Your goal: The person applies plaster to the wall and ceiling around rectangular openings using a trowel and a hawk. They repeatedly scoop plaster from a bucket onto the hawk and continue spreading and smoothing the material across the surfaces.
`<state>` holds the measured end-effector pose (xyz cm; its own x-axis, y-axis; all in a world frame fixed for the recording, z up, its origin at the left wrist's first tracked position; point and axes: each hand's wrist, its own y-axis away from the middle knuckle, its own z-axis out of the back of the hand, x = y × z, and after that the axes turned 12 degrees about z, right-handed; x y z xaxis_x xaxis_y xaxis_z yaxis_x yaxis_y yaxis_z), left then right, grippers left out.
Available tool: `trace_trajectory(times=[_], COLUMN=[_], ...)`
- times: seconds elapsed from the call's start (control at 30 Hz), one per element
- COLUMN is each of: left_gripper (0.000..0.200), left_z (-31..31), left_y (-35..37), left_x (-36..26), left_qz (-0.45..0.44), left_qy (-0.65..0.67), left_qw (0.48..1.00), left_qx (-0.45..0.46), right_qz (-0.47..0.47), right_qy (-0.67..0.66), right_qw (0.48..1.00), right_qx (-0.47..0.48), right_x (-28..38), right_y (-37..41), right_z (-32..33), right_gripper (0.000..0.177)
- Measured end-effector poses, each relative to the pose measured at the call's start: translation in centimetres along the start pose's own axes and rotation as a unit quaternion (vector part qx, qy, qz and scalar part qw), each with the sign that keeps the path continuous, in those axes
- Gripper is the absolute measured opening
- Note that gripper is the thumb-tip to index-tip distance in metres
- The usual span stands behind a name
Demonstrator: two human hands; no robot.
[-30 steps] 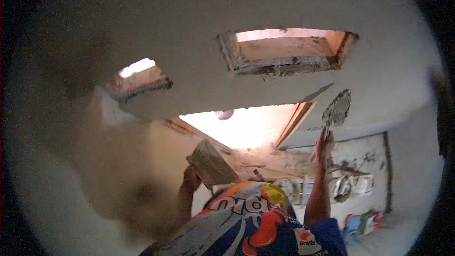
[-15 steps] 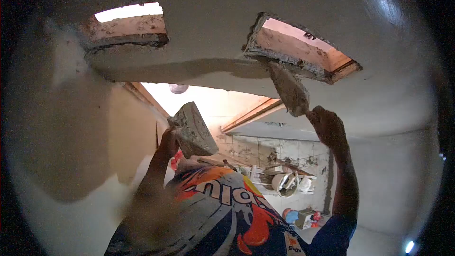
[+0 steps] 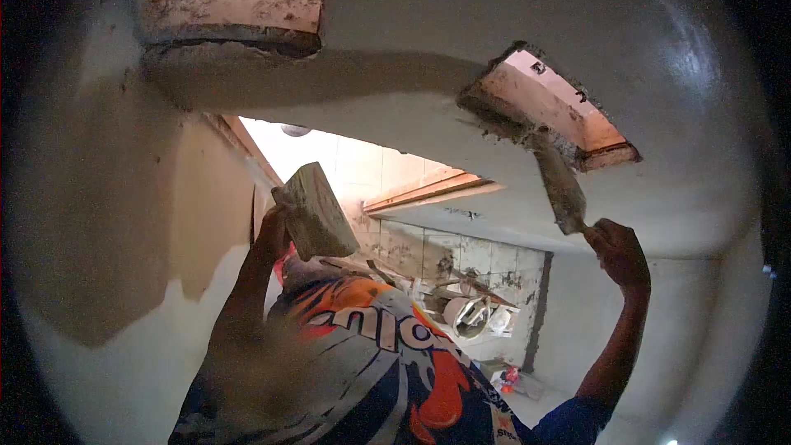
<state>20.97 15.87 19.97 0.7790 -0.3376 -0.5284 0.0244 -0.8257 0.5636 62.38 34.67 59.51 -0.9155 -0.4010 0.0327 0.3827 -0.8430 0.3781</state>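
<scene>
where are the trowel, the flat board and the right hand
Trowel (image 3: 561,188): head view, middle of the blade
Flat board (image 3: 318,216): head view, middle of its broad face
Right hand (image 3: 618,254): head view, middle of the hand

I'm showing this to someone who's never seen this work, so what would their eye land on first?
Probably the two bright, rough-edged openings: the left opening near the top and the right opening a little lower. Next, the trowel in the right hand, its blade at that right opening's lower edge, and the flat block in the left hand. The boldly patterned shirt dominates the bottom.
</scene>
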Motion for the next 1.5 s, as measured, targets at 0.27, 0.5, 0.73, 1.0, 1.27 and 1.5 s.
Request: trace_trajectory(times=[0.27,0.5,0.73,1.0,1.27,1.5], left_gripper=[0.021,0.023,0.017,0.022,0.025,0.029], left_z=[4.4,1.3,7.1,2.5,-0.6,-4.1], left_y=[-5.0,-1.9,-5.2,-2.3,-1.3,3.9], left_x=[2.7,0.7,4.0,1.6,0.7,-3.9], left_qz=[-0.255,-0.122,-0.229,0.005,-0.078,-0.336], left_qy=[-0.391,-0.270,-0.413,-0.053,-0.135,-0.749], left_qw=[0.884,0.955,0.881,0.998,0.987,0.571], left_qx=[0.013,-0.023,-0.012,0.020,0.034,0.010], right_qz=[0.245,0.404,0.058,-0.030,0.092,0.036], right_qy=[0.177,0.277,-0.034,0.153,-0.103,-0.291], right_qw=[0.952,0.872,0.995,0.986,0.923,0.832], right_qx=[-0.042,-0.007,0.074,-0.058,-0.360,-0.471], right_x=[6.9,-1.2,-3.4,-4.7,1.7,8.9], right_y=[-5.8,-6.0,-3.8,1.9,-3.4,-13.6], right_z=[-0.8,-0.8,0.4,-1.9,-22.2,-27.4], right_gripper=[0.010,0.008,0.032,0.034,0.019,0.018])
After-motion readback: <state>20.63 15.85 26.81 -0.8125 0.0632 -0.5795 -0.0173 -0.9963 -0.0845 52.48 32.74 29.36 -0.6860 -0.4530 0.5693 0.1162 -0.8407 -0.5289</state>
